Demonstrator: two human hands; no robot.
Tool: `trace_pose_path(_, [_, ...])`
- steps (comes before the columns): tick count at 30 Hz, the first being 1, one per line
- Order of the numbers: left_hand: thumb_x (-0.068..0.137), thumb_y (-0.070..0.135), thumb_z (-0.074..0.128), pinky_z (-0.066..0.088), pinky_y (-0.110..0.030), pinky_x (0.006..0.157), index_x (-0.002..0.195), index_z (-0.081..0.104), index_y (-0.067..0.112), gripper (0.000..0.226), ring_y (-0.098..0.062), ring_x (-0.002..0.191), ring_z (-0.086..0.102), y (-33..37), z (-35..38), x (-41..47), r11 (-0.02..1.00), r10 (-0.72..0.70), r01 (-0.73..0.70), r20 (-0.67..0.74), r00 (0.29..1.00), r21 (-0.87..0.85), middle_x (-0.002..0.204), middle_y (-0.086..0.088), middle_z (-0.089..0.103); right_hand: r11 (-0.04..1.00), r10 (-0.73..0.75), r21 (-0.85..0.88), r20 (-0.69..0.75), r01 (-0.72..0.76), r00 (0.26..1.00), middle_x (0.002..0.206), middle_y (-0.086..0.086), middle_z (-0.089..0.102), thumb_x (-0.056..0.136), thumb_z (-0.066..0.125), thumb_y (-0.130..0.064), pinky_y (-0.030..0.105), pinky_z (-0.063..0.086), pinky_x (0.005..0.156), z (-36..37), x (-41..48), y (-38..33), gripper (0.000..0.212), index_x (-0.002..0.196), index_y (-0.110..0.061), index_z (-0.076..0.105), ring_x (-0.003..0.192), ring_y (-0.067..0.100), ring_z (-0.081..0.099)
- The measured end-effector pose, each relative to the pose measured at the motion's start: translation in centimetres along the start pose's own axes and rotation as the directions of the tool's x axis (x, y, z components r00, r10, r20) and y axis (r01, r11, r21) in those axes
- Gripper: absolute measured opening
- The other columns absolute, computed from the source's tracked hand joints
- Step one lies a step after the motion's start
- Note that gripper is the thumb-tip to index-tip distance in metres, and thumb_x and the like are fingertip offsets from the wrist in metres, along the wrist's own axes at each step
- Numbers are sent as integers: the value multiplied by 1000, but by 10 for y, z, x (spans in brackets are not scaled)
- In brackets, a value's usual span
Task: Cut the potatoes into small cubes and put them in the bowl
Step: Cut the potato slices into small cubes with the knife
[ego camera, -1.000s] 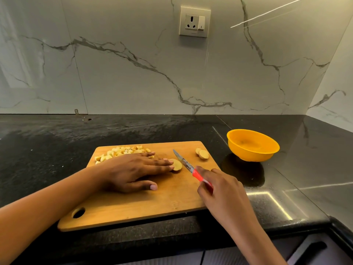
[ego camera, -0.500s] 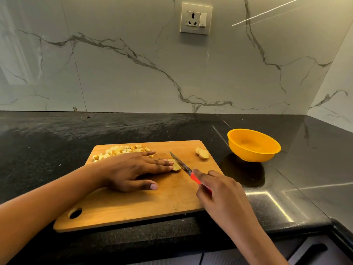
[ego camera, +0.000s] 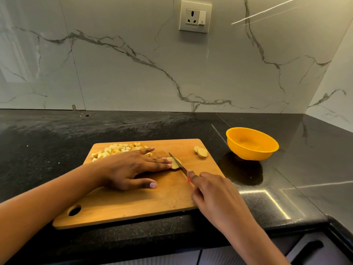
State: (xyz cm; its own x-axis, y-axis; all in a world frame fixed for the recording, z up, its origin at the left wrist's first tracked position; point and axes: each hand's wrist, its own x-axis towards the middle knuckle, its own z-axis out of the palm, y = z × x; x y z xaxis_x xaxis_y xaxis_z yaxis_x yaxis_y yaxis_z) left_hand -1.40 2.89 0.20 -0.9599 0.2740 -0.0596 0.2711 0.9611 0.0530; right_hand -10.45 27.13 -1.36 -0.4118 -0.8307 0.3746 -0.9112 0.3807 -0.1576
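Pressing a pale-yellow potato slice (ego camera: 173,165), the left hand (ego camera: 131,169) keeps its fingers (ego camera: 162,162) straight; the right hand (ego camera: 215,197) fingers (ego camera: 193,178) grip the knife (ego camera: 180,167).

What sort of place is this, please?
Most likely a home kitchen: a black stone counter, a wooden cutting board with potato cubes, and a marble-look wall with a socket.

We count one wooden cutting board (ego camera: 133,203); at its eleven o'clock, one heap of potato cubes (ego camera: 116,149), too many and too overlapped to number; at its one o'clock, two potato slices (ego camera: 200,151); near its middle, one potato piece (ego camera: 174,163) under one knife (ego camera: 178,165); at the board's two o'clock, one orange bowl (ego camera: 248,154); two hands, the left hand (ego camera: 129,167) and the right hand (ego camera: 215,196); on the wall at twelve o'clock, one socket plate (ego camera: 195,16) with one switch (ego camera: 202,17).
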Motion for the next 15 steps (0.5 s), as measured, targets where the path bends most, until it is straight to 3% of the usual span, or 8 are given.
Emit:
trace_pose_path(3, [84, 75, 6, -17, -17, 111, 147, 11, 37, 74, 12, 139, -3, 2, 0, 0, 1000, -5, 5, 3, 1000, 15, 154, 21, 11, 1000, -2, 2, -23, 2, 1000, 87, -12, 40, 98, 37, -29, 17, 25, 51, -7, -17, -1, 50, 148, -29, 29, 76, 8, 41])
trace_pose_path(9, [89, 69, 3, -21, -18, 110, 147, 9, 37, 67, 14, 138, -4, 4, 2, -3, 995, 8, -6, -23, 1000, 100, 154, 20, 9, 1000, 26, -9, -60, -26, 998, 87, -13, 42, 98, 37, -31, 17, 26, 50, -9, -14, -3, 49, 147, -32, 29, 74, 7, 41])
trace_pose_path(12, [88, 69, 3, -22, -17, 109, 147, 9, 36, 67, 15, 137, -4, 4, 2, -3, 994, 1, 4, -40, 999, 108, 154, 19, 9, 998, 60, 36, -82, -57, 995, 102, -13, 54, 98, 39, -33, 16, 32, 57, -1, 0, -1, 48, 146, -33, 31, 81, 5, 44])
trace_pose_path(15, [88, 70, 4, -21, -17, 109, 146, 9, 37, 67, 15, 137, -3, 4, 3, -4, 994, -19, 23, -46, 999, 106, 153, 19, 11, 993, 94, 87, -104, -85, 990, 117, -11, 59, 97, 43, -34, 16, 39, 73, 5, 9, 2, 48, 144, -34, 34, 94, 5, 52])
